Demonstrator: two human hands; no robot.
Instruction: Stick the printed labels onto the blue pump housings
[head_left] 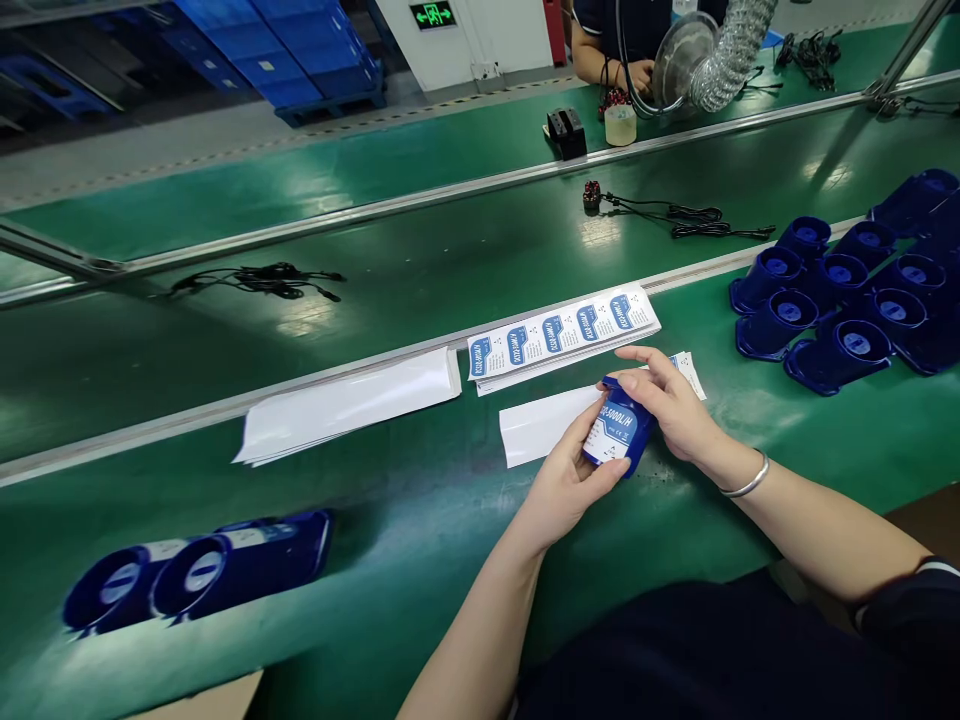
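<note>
A dark blue plastic housing (619, 432) with a white and blue label on its side is held just above the green bench. My left hand (566, 478) cups it from below, fingers wrapped round it. My right hand (671, 400) grips it from the top right, thumb pressed on the label, a silver bangle on the wrist. Under the hands lies a white backing strip (536, 425). Just beyond it sits a stack of printed label sheets (562, 332).
Several unlabelled blue housings (840, 300) crowd the right. Two labelled housings (199, 570) lie at the near left. Empty white backing sheets (349, 405) lie left of the labels. Black cables (255, 280) rest on the belt. Another person's hand (637, 72) works across the line.
</note>
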